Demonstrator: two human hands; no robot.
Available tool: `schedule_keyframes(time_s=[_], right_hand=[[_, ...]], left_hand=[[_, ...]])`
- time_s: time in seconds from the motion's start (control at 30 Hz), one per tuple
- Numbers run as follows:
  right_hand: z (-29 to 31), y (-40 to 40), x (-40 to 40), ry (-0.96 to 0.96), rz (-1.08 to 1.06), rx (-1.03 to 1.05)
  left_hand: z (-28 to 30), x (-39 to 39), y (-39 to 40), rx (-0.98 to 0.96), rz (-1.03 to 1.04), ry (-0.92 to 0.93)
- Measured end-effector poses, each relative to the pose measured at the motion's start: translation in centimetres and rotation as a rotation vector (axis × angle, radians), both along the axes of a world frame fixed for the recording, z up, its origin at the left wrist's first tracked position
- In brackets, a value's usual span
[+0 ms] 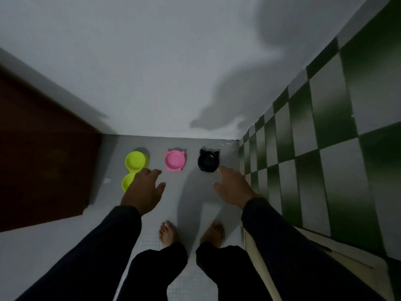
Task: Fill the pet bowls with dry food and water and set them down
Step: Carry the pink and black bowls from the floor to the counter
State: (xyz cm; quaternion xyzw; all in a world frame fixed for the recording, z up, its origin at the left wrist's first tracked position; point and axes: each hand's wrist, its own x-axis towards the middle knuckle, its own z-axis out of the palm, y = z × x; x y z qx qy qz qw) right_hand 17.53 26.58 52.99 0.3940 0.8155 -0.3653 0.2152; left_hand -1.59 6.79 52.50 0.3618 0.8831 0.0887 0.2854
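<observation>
Three pet bowls stand in a row on the grey floor by the far wall. At the left is a lime-green double bowl (135, 162), in the middle a pink cat-shaped bowl (175, 160), at the right a black cat-shaped bowl (207, 160). All look empty in the dim light. My left hand (143, 189) hovers over the near half of the green bowl, fingers apart, holding nothing. My right hand (233, 186) reaches out just below the black bowl, also spread and holding nothing.
A dark brown wooden door (43, 166) stands at the left. A green-and-white checkered wall (325, 159) runs along the right, with a pale ledge (338, 250) at its foot. My bare feet (191, 233) stand on the tiled floor behind the bowls.
</observation>
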Motion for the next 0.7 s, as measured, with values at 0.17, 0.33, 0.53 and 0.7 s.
schedule_keyframes(time_s=[0.17, 0.33, 0.53, 0.7], right_hand=[[-9.3, 1.1, -1.4, -0.026, -0.08, -0.04], [-19.4, 2.0, -3.0, -0.078, -0.148, -0.072], [-30.4, 2.7, -4.9, -0.08, -0.287, -0.105], [-38.0, 3.4, -6.3, -0.06, -0.475, -0.123]], left_hand=[[-9.2, -1.6, 1.9, 0.024, 0.023, -0.03], [-19.3, -3.3, 3.2, 0.039, 0.081, -0.048], [-30.6, -4.7, 4.1, 0.03, 0.197, -0.084], [-38.5, -5.6, 4.9, 0.016, 0.289, -0.11]])
